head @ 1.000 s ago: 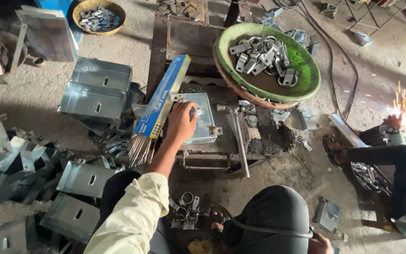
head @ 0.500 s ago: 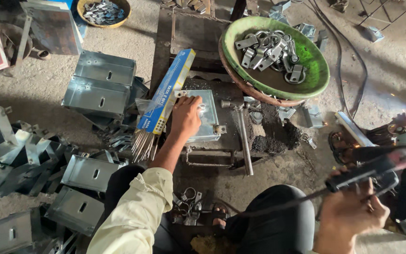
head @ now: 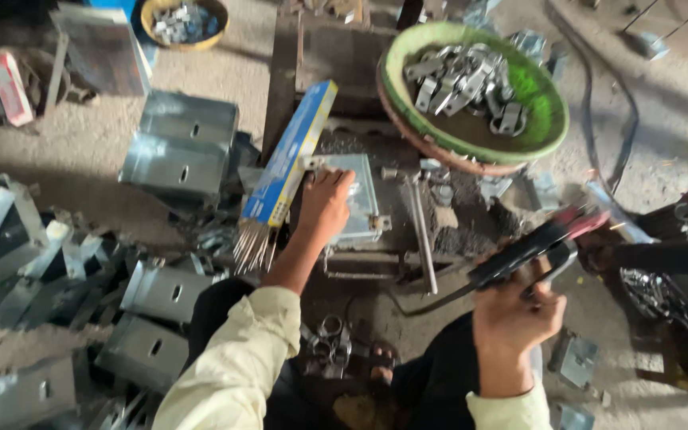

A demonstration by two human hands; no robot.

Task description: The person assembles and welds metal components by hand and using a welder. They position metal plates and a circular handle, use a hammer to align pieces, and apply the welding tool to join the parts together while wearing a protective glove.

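My left hand (head: 325,205) presses down on a grey sheet-metal box piece (head: 360,199) lying on a dark metal work stand (head: 376,259). My right hand (head: 513,312) grips a black welding electrode holder (head: 531,247) with a red tip, raised to the right of the stand, its cable trailing down to the left. A blue box of welding rods (head: 288,163) leans by my left hand, with bare rod ends (head: 253,245) sticking out. A hammer (head: 417,215) lies on the stand between my hands.
A green bowl (head: 547,139) of small metal brackets sits beyond the stand. Grey metal boxes (head: 181,147) are piled to the left. A yellow bowl (head: 183,19) of parts stands far back. Another person's dark-clothed limb (head: 662,259) is at the right.
My right hand has risen into view with the electrode holder and lifted it higher toward the stand. My left hand stays on the metal piece. The sparks at the right are gone.
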